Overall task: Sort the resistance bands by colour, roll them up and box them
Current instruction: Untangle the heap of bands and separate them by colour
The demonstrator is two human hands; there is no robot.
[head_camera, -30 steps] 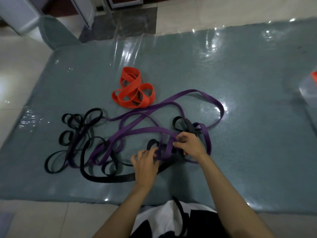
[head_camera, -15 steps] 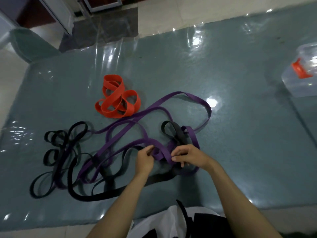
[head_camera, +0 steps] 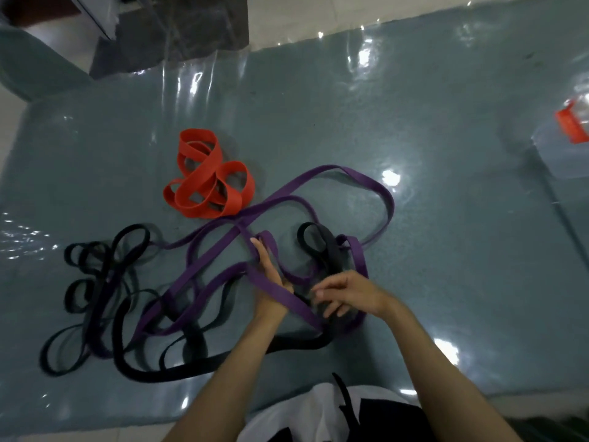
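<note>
A long purple band (head_camera: pixel 350 173) lies in tangled loops on the mat, wound through a black band (head_camera: pixel 127 368) that sprawls to the left. A red band (head_camera: pixel 207 186) sits coiled by itself behind them. My left hand (head_camera: pixel 267 272) reaches forward with straight fingers through a purple loop, and a purple strip crosses its wrist. My right hand (head_camera: pixel 347 295) hovers just right of it, fingers curled down onto the purple strip where it meets a black loop. What those fingers pinch is partly hidden.
Everything lies on a blue-grey mat (head_camera: pixel 430 106) under glossy clear plastic. A clear box (head_camera: pixel 567 154) with a red latch stands at the right edge. Tiled floor and a dark doormat (head_camera: pixel 178 33) are beyond the mat's far side.
My left hand has stretched forward and slipped through a purple loop, so the band now crosses its wrist. My right hand has shifted slightly right. The view has tilted.
</note>
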